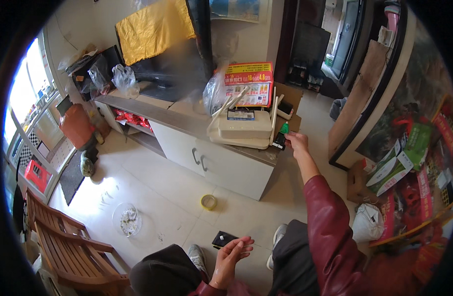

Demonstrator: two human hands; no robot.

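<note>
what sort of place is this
Probably a home's living room: a TV stands on a long low cabinet with white doors, and there's a slatted wooden chair at the left.

Your dark red sleeve (330, 227) has a glossy, leather-like finish, against matt cloth trousers (164, 274). The black-and-green piece (279, 140) at your fingers looks like plastic. Near it you have a smooth, off-white plastic box (251, 129) on a wood-look desk (162, 116). You face crinkled, shiny gold foil (155, 32); your floor (172, 190) is glossy tile, the slatted chair (68, 237) varnished wood.
</note>
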